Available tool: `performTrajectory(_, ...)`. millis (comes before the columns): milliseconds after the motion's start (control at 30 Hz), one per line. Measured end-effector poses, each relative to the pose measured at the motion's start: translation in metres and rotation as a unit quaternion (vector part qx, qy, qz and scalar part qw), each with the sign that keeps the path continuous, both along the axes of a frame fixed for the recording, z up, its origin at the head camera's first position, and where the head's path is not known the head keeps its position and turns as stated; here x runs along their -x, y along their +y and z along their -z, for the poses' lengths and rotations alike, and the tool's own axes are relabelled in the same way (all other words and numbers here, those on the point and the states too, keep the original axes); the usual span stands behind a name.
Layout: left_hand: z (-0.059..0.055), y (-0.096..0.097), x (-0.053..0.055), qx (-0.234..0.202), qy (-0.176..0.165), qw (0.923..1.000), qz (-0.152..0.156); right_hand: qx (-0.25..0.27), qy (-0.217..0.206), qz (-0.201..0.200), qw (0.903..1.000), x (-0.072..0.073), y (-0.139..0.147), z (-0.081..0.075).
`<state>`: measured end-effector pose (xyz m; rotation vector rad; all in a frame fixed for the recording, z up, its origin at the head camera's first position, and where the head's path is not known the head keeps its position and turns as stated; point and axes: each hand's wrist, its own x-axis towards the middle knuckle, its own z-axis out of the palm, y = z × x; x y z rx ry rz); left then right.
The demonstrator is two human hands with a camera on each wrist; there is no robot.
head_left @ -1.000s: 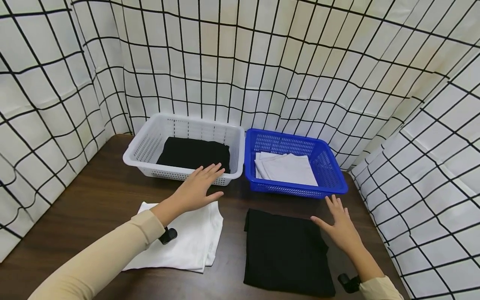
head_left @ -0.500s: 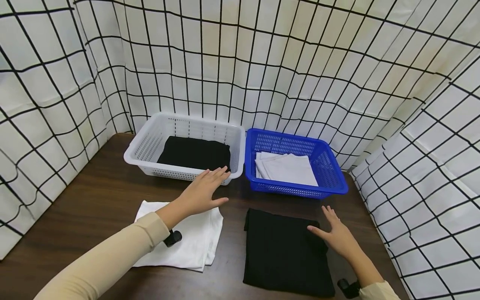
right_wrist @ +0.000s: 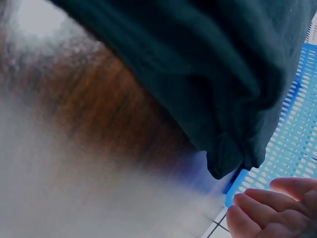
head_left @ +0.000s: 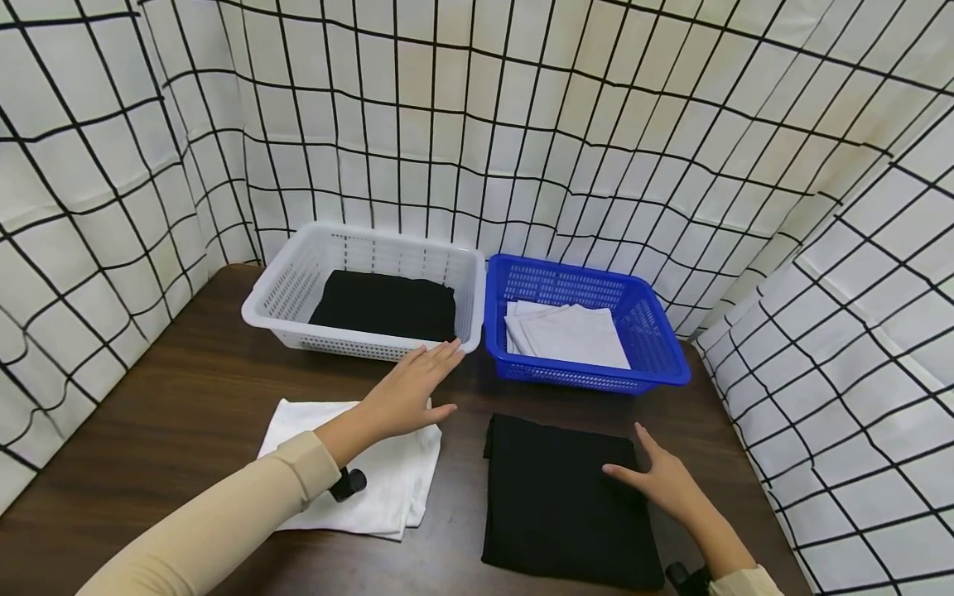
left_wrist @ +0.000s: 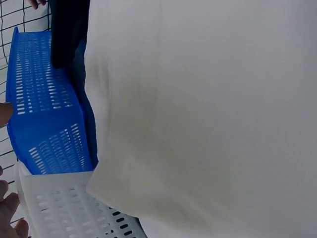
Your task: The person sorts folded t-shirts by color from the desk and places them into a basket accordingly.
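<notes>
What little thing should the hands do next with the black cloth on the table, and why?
Probably lower the right hand to pinch the right edge of the folded black cloth. That hand is open and empty near that edge; another black cloth lies in the white basket, so this one might go there.

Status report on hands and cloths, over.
Left hand, right hand open, empty. White cloth, black cloth lie folded on table. Left sleeve partly over white cloth.
</notes>
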<state>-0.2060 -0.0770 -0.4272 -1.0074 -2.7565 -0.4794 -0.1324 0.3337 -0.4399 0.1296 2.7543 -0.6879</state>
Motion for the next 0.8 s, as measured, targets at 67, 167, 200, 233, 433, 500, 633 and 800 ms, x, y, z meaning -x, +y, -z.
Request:
performTrajectory(67,0.000,0.001,-0.001,-0.003,0.001,1.0000,0.007,-0.002,-0.002,-0.001,1.0000,-0.001,0.000,0.001)
performTrajectory(167,0.000,0.004,-0.002,-0.009,-0.002,0.9997,0.024,-0.003,-0.004,0.000,1.0000,-0.002,-0.001,0.001)
performTrajectory(200,0.000,0.004,-0.003,-0.012,-0.005,0.9995,0.028,-0.002,-0.005,0.000,1.0000,-0.003,-0.001,0.001)
performTrajectory(233,0.000,0.005,-0.003,-0.016,-0.009,0.9994,0.031,-0.001,-0.005,0.000,1.0000,-0.003,-0.002,0.002)
performTrajectory(433,0.005,0.006,-0.004,-0.019,-0.026,0.9984,0.047,0.006,0.000,-0.007,1.0000,-0.004,-0.002,0.006)
performTrajectory(500,0.008,0.006,-0.004,-0.019,-0.031,0.9978,0.055,0.006,0.006,-0.007,0.9999,-0.004,-0.001,0.007)
performTrajectory(633,0.014,0.008,-0.005,-0.035,-0.066,0.9959,0.051,0.005,0.015,-0.006,0.9999,-0.002,0.000,0.007)
performTrajectory(800,0.019,0.011,-0.012,-0.054,-0.125,0.9901,0.032,-0.001,0.025,-0.003,0.9997,-0.001,-0.001,0.010)
